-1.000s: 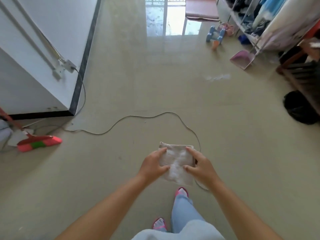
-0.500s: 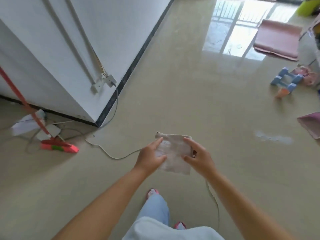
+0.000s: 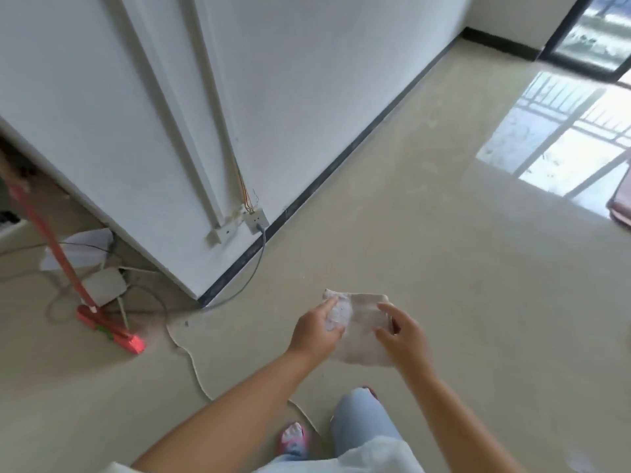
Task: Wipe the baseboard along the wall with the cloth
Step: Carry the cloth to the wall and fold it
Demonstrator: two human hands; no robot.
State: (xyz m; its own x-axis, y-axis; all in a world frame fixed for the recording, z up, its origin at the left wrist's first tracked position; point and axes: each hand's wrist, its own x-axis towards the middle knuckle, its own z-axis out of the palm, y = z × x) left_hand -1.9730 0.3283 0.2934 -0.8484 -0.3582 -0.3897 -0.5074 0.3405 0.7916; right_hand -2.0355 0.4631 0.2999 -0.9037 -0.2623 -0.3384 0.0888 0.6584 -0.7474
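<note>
A small off-white cloth is held flat in front of me, well above the floor. My left hand pinches its left edge between thumb and fingers. My right hand grips its right edge. A dark baseboard runs along the foot of the white wall, from the wall corner near my hands away to the upper right. The hands and cloth are apart from the baseboard, to the right of the corner.
A wall socket with a grey cable sits low on the wall; the cable trails over the floor near my feet. A red broom leans left of the corner beside papers. Glossy beige floor stretches to the right.
My view has swung left and moved closer to the wall, so the baseboard and socket now fill the middle. Both hands keep the same hold on the cloth.
</note>
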